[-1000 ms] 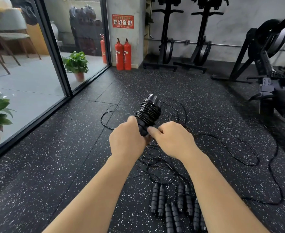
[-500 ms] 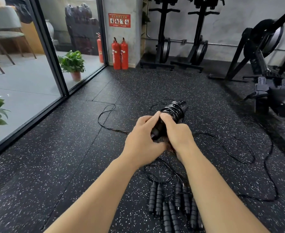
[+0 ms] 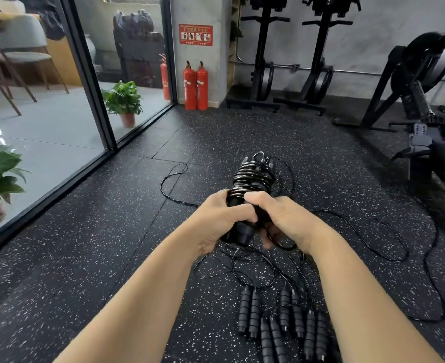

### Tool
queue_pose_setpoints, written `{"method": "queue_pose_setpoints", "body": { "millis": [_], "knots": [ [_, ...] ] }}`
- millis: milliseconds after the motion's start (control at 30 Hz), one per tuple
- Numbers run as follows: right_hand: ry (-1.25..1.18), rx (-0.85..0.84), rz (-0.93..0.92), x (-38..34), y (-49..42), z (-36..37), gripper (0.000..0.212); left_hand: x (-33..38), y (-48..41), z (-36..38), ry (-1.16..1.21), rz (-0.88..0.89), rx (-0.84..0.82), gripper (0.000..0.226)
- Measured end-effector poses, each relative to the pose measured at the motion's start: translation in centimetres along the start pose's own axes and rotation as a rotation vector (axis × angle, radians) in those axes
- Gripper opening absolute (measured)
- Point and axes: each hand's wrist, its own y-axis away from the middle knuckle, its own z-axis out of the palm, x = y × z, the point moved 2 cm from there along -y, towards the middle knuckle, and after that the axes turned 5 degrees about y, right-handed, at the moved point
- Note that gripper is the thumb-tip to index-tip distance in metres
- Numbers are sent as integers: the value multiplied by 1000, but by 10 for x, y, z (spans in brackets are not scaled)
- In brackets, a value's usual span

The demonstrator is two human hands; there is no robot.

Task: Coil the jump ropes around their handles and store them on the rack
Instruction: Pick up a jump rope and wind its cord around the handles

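Head view has both hands up front on one coiled jump rope (image 3: pixel 253 179). The left hand (image 3: pixel 221 221) is wrapped around the handles, and the right hand (image 3: pixel 281 218) is curled in beside it, apparently pinching the cord's tail, though its fingertips are hidden. The risk looks like the last wraps springing loose if that tail slips. More ropes' loose handles (image 3: pixel 281 326) lie on the rubber floor (image 3: pixel 85 258) below, cords tangled, so a snag seems likely too.
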Motion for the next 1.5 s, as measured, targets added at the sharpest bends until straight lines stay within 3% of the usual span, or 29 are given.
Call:
{"method": "queue_pose_setpoints", "body": {
  "millis": [133, 300, 367, 467, 633, 833, 1000, 1167, 1300, 1400, 1500],
  "knots": [
    [-65, -72, 11, -3, -1, 4, 51, 1, -5, -5, 4, 42, 110, 32],
    [-133, 42, -81, -2, -3, -5, 29, 2, -7, -16, 92, -2, 290, 22],
    [-136, 85, -188, -4, -3, -3, 25, 2, -8, -17, 162, -36, 309, 15],
    [-120, 156, -305, -5, -5, 1, 41, 1, -9, -18, 272, -84, 317, 9],
    [-41, 283, -462, -5, -8, 5, 28, 1, -10, -19, 346, -114, 268, 16],
    [415, 544, -632, -1, -9, 27, 36, 1, -7, -24, 328, -30, 207, 17],
    [505, 499, -699, 1, -11, 35, 50, 2, -4, -29, 326, -8, 196, 19],
    [626, 763, -810, -4, -11, 41, 45, -1, -7, -29, 350, -38, 200, 18],
    [720, 837, -814, -4, -11, 44, 40, 0, -7, -30, 506, -87, 215, 21],
    [911, 885, -758, -4, -11, 47, 39, -5, -11, -31, 494, -95, 284, 29],
    [1032, 957, -689, -6, -11, 54, 37, -8, -12, -28, 528, -91, 394, 19]
  ]
}}
